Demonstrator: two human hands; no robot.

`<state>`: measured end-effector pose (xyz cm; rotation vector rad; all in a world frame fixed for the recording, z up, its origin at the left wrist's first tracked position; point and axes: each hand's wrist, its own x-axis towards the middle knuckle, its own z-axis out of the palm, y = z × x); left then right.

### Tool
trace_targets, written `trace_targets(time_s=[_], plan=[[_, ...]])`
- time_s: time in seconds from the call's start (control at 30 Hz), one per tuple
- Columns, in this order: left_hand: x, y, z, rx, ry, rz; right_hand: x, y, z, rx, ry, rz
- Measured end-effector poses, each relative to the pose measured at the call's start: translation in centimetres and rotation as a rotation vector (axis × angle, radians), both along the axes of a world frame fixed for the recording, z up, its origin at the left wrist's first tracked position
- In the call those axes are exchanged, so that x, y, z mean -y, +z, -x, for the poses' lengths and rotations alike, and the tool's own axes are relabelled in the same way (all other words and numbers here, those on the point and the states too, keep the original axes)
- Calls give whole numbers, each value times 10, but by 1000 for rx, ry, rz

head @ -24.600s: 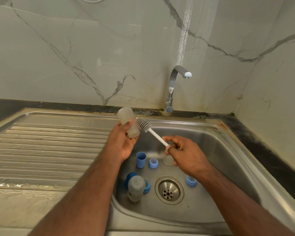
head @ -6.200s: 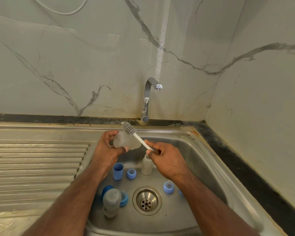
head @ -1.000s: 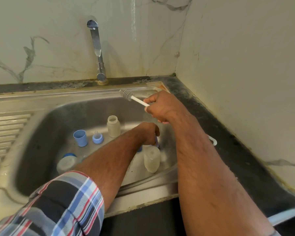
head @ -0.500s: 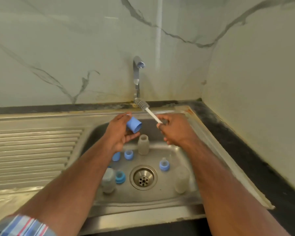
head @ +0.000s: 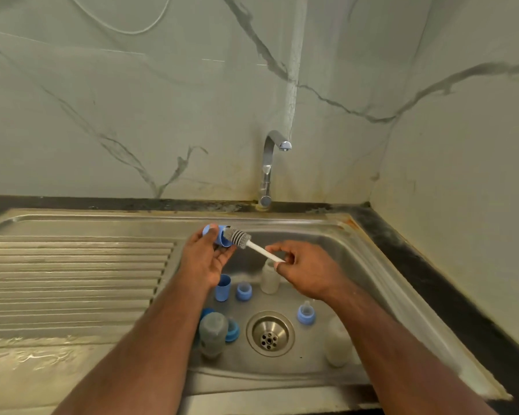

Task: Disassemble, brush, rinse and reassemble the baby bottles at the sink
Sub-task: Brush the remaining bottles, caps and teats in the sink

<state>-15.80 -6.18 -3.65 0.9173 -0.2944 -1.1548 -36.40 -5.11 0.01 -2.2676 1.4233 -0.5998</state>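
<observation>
Steel sink basin lies below both hands, its draining board left of the left fingers, tap beyond and above them, dry. Open room over the basin is fair; the basin walls and right rim close in near the right wrist. Below the fingers stand loose parts: frosted bottles, one by the drain, blue collars and another cap. Left hand curls thumb and fingers round a blue cap, its mouth turned toward the right hand. Right hand pinches the white handle of the brush between thumb and fingertips, the other fingers loosely spread; the grey ribbed head sits at the cap's mouth, tip apparently just inside. Judged: cap light, stiff, likely slick when wet, best held round its closed end. Brush head looks soft, handle thin, apt to twist in a pinch.
</observation>
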Motion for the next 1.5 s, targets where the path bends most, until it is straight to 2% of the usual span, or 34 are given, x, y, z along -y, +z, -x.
trace_targets(time_s=[0.13, 0.3, 0.43, 0.67, 0.9, 1.0, 1.07, 1.17, 1.27, 1.3, 1.4, 1.43, 1.5], plan=[[2, 1, 1, 39, -36, -1, -2, -1, -5, -70, -14, 75], [3, -3, 5, 88, -89, 15, -8, 0, -11, -265, -13, 225], [3, -3, 5, 118, -74, 46, -7, -4, -20, -373, -56, 218], [0, -1, 0, 107, -93, 91, -5, -8, -20, -189, 0, 180], [3, -3, -2, 114, -136, 114, -7, -13, -33, -267, -21, 193], [3, -5, -6, 99, -139, 105, -6, -9, -27, -81, 11, 46], [3, -5, -9, 67, -130, 112, -8, -7, -25, -6, 3, 41], [4, -6, -8, 79, -129, 120, -11, -10, -31, -185, -46, 192], [3, -6, -6, 106, -149, 120, -13, -14, -44, -279, -37, 190], [2, -6, -7, 104, -152, 119, -12, -12, -44, -230, -8, 130], [2, -6, -13, 53, -139, 121, -11, -6, -32, 91, 29, -83], [2, -6, -14, 40, -138, 128, -13, -5, -30, 122, 18, -70], [2, -5, -12, 55, -141, 136, -15, -6, -31, -25, -25, 86]])
